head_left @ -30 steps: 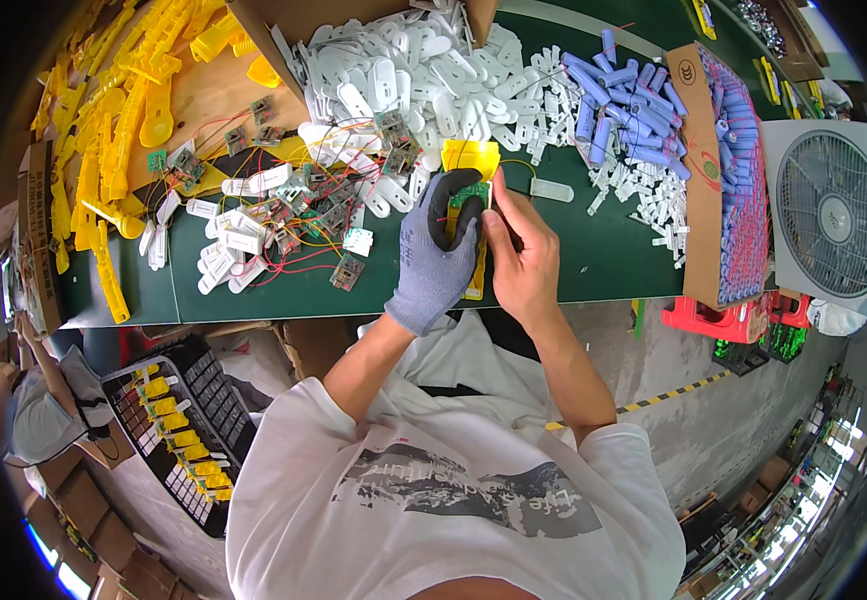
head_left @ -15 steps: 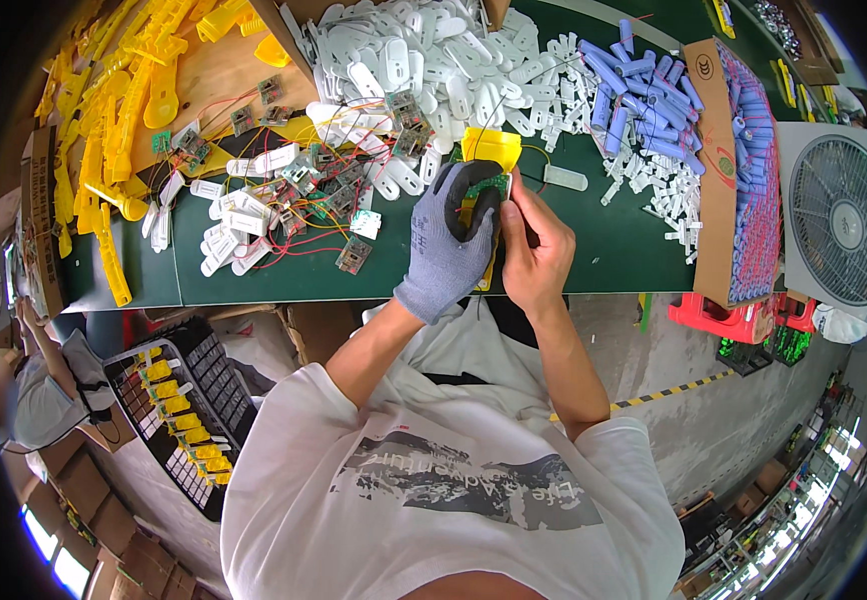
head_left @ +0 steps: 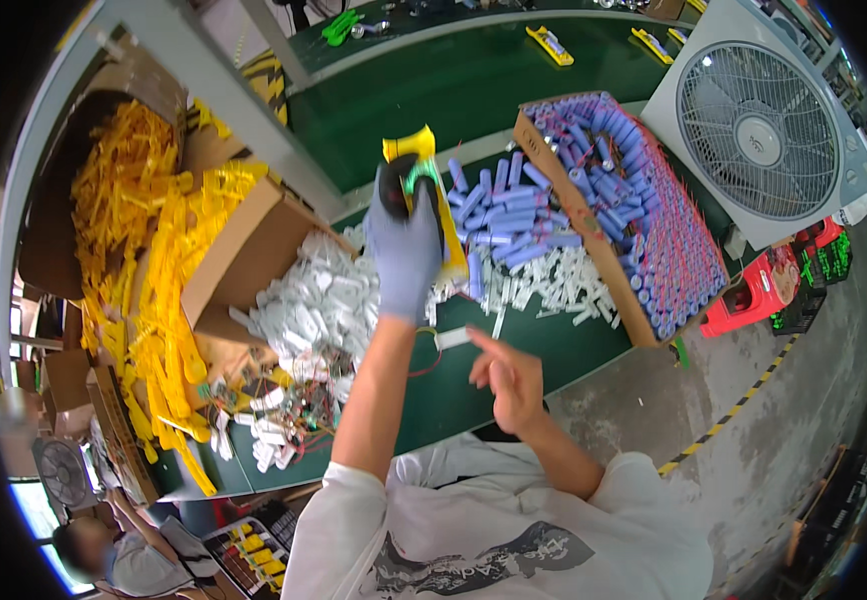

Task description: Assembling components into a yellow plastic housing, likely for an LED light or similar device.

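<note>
My left hand (head_left: 402,250), in a grey glove with black on the fingers, is closed around a long yellow plastic housing (head_left: 453,238). A bit of green circuit board (head_left: 420,178) shows by its fingertips. The hand is raised over the bench, beyond the white part pile. My bare right hand (head_left: 516,388) is nearer to me, its index finger stretched out and the others loosely bent, with nothing visible in it. By that fingertip lies a small white plastic piece (head_left: 452,339) with a thin wire; whether they touch I cannot tell.
Purple-blue cylindrical cells (head_left: 519,215) lie loose beside an open cardboard box (head_left: 594,235) of more cells. White plastic covers (head_left: 319,300), wired circuit boards (head_left: 304,400) and yellow housings (head_left: 159,320) crowd the left. A fan (head_left: 759,140) stands right; a person (head_left: 144,550) sits lower left.
My view has swung to the right. The left hand has carried the yellow housing forward, away from me. My right hand has let go of it and come back toward the bench's near side.
</note>
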Action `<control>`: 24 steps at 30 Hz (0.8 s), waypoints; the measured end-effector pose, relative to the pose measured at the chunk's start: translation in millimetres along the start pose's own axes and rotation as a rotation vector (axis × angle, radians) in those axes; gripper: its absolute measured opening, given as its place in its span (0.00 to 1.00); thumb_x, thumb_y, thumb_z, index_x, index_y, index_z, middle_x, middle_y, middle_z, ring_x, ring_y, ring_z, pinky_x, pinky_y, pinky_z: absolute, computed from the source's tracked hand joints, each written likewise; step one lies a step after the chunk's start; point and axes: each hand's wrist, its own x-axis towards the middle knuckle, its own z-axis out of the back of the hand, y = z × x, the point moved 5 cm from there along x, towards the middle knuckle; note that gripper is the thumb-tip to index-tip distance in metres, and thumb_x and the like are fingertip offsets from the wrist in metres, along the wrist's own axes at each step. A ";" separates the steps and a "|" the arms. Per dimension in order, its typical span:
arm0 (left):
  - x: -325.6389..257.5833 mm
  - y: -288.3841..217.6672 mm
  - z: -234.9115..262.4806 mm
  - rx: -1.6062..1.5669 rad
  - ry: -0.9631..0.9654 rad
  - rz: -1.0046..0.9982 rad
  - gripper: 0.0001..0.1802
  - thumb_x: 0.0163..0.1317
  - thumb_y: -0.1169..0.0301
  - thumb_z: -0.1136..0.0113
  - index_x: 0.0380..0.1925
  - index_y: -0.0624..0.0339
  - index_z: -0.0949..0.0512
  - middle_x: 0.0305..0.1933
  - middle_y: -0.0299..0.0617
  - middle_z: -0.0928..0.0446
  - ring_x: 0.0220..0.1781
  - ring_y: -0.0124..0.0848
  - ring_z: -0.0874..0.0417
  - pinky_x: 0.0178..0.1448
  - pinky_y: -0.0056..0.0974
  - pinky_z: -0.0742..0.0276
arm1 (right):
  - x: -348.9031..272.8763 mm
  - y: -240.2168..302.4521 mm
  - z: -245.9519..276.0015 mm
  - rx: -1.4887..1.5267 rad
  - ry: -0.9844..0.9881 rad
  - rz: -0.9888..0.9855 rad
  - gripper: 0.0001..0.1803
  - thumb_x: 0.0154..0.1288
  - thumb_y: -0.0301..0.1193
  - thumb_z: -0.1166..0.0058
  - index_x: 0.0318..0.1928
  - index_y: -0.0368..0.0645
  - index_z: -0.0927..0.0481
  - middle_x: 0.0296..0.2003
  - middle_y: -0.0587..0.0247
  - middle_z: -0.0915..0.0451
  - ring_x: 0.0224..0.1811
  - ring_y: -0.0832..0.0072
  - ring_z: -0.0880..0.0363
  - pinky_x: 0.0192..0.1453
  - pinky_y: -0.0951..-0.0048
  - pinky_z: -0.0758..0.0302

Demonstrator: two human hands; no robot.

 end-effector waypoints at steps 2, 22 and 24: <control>75.1 14.7 -40.5 0.030 -0.051 0.067 0.12 0.63 0.70 0.43 0.47 0.57 0.22 0.30 0.35 0.24 0.29 0.22 0.28 0.34 0.31 0.29 | -10.1 -12.8 -1.0 -0.138 0.035 -0.090 0.16 0.65 0.27 0.47 0.52 0.39 0.20 0.25 0.60 0.21 0.22 0.79 0.27 0.28 0.76 0.29; 354.1 174.1 -74.4 1.267 0.071 -0.027 0.37 0.55 0.38 0.45 0.58 0.49 0.26 0.58 0.44 0.24 0.57 0.38 0.21 0.56 0.43 0.23 | -20.6 -26.6 1.9 -0.317 0.074 0.123 0.05 0.57 0.23 0.39 0.36 0.43 0.16 0.19 0.63 0.25 0.18 0.71 0.26 0.23 0.70 0.28; 304.8 117.1 -112.2 1.029 0.151 0.012 0.31 0.53 0.40 0.43 0.45 0.52 0.19 0.44 0.47 0.18 0.43 0.41 0.16 0.45 0.46 0.20 | -17.3 -23.4 7.1 -0.296 -0.023 0.067 0.03 0.59 0.23 0.41 0.33 0.41 0.15 0.18 0.64 0.25 0.16 0.76 0.30 0.21 0.74 0.33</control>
